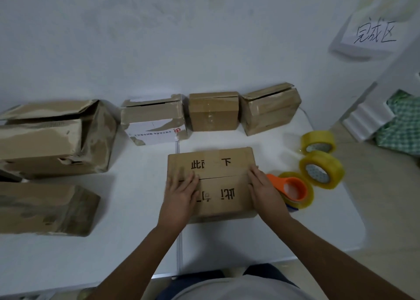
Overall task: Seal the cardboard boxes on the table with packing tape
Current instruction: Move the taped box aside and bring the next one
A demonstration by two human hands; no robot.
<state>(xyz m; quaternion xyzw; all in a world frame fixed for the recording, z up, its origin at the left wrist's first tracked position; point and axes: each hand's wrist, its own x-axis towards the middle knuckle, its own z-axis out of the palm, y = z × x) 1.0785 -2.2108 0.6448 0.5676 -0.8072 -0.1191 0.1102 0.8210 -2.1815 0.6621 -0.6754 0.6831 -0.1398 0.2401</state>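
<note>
Table, white and flat, carries everything. Largest is the crumpled brown cardboard carton at nine o'clock; smaller worn boxes line the twelve o'clock edge. The small brown printed cardboard box sits at centre, flaps closed but seam untaped. It looks light and stiff yet dentable, so press on the flaps near the seam. The left hand lies flat, fingers straight across the seam; the right hand rests over the box's three o'clock edge, fingers relaxed. At three o'clock, just beside the box, lies the orange-handled tape dispenser, then two clear yellowish tape rolls.
</note>
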